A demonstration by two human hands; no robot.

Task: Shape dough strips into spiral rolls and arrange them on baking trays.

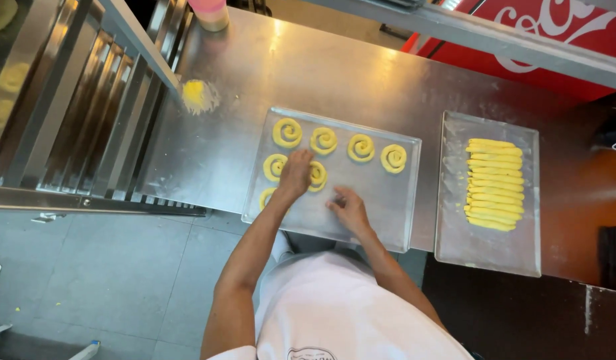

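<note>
Steel covers the desk (268, 73), with a metal rack (68, 100) at the upper left of the frame and a yellow powder smear (200, 95) beside it. At centre a baking tray (388, 213) carries yellow dough spirals (324, 141); the left hand (296, 175), its grip loosely released, presses on one spiral (317, 177), while the right hand (349, 210), fingers spread, rests flat on bare tray just right of it. Further right a second tray (488, 257) holds stacked yellow dough strips (494, 184).
</note>
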